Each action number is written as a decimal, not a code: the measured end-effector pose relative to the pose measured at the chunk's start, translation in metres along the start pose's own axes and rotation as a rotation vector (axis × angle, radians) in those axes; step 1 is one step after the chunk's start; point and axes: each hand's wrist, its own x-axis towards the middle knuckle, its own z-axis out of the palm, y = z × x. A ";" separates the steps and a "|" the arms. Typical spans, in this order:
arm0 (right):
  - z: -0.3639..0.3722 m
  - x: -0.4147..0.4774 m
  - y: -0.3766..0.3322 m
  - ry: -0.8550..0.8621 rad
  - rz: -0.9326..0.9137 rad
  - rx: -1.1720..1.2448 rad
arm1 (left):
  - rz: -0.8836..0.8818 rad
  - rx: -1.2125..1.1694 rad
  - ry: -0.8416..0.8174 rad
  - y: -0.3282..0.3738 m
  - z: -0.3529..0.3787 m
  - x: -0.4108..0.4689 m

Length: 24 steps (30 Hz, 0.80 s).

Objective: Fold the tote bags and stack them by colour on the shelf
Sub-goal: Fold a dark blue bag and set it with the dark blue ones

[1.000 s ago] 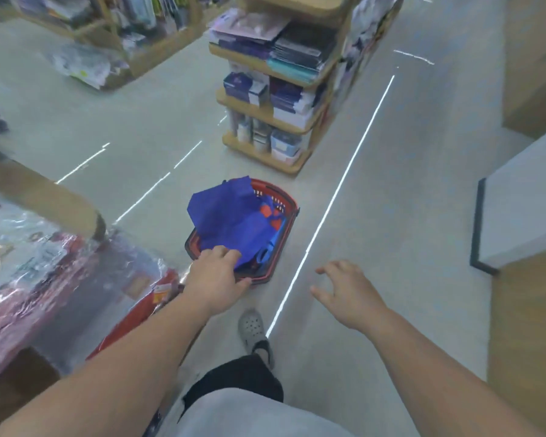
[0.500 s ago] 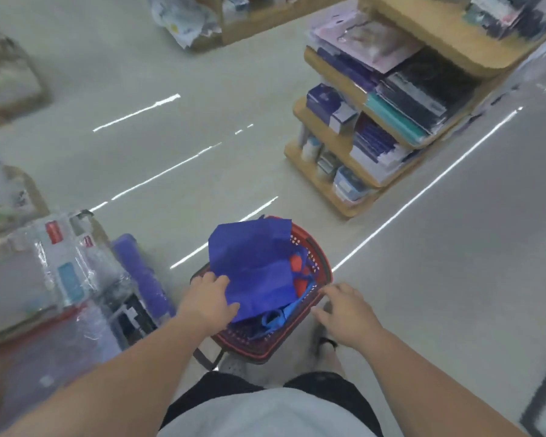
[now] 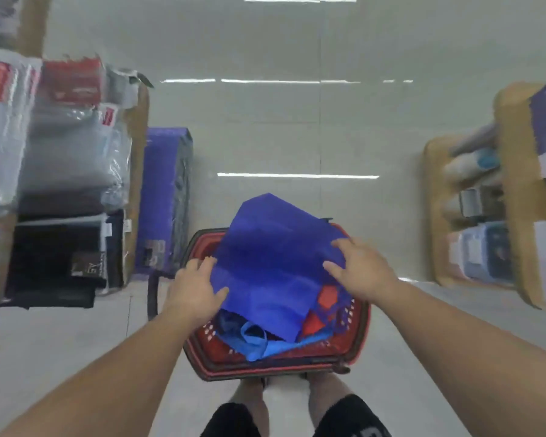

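A red shopping basket (image 3: 265, 370) stands on the floor right in front of my feet. On top of its contents lies a dark blue tote bag (image 3: 275, 260), loosely spread and sticking out over the far rim. Under it I see a light blue tote bag (image 3: 256, 345) and a red one (image 3: 325, 294). My left hand (image 3: 193, 291) grips the dark blue bag's left edge, thumb on top. Resting on that bag's right side is my right hand (image 3: 363, 269), its fingers spread and fairly straight.
A wooden shelf (image 3: 136, 184) at left holds wrapped packs of grey, black and red goods. A purple package (image 3: 164, 197) leans against it on the floor. At right another wooden shelf unit (image 3: 517, 184) carries boxes. Pale tiled floor stretches beyond the basket.
I have stepped up to the basket and now look straight down on it. My right hand moved from beside the basket onto the dark blue bag. My left hand stays on the bag's left edge.
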 end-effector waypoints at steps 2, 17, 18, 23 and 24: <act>0.012 0.043 0.008 0.023 -0.041 -0.092 | -0.046 -0.046 0.016 -0.013 0.027 0.028; 0.093 0.159 0.000 0.423 -0.110 -0.048 | -0.096 -0.101 0.113 -0.047 0.137 0.142; 0.093 0.159 -0.002 0.452 -0.157 -0.045 | -0.101 -0.156 0.103 -0.044 0.140 0.146; 0.084 0.135 -0.021 0.366 -0.274 0.113 | -0.241 -0.541 0.103 -0.036 0.135 0.156; 0.077 0.125 -0.026 0.280 -0.267 0.143 | -0.272 -0.630 0.094 -0.034 0.129 0.153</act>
